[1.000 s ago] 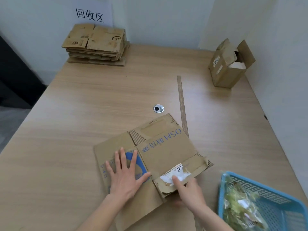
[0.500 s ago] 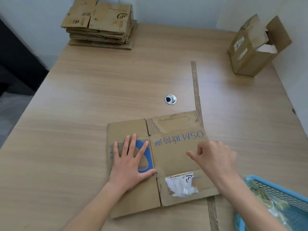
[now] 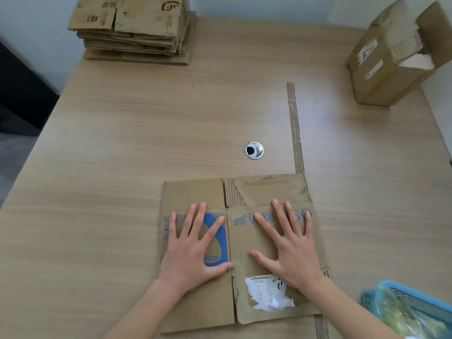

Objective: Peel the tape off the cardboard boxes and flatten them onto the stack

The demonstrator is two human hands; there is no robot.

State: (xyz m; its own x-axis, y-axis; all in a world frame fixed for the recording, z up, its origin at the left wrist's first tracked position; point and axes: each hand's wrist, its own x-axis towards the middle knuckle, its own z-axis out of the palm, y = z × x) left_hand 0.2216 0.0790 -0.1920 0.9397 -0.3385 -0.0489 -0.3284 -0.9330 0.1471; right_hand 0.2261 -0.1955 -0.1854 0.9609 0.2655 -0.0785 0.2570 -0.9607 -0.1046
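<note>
Two palms lie flat on the flattened box [image 3: 256, 192] at the near edge of the table [image 3: 122, 167]. My left hand [image 3: 193, 250] presses its left panel with fingers spread and straight, covering part of a blue printed oval; my right hand [image 3: 291, 248] presses the right panel the same way, fingers fanned over blue lettering. Neither hand grasps anything. The box is brown corrugated card, matt and scuffed, lying in creased rectangular panels; exposed fluting shows where the facing is torn near the far flap. On the near right flap sits a torn white label [image 3: 266, 294], ragged-edged and partly peeled. At the near right corner, a blue plastic basket [image 3: 415, 304] with a lattice wall holds crumpled, glossy, greenish material, blurred. Beyond the box, a round metal grommet [image 3: 254, 150] is set in the pale wood-grain surface, and a long, thin brown strip [image 3: 294, 126] runs away from the box's far right corner. At the far right stands an open box [image 3: 391, 59], upright, flaps raised. At the far left, the stack [image 3: 132, 28] of flattened cardboard rests against the wall.
</note>
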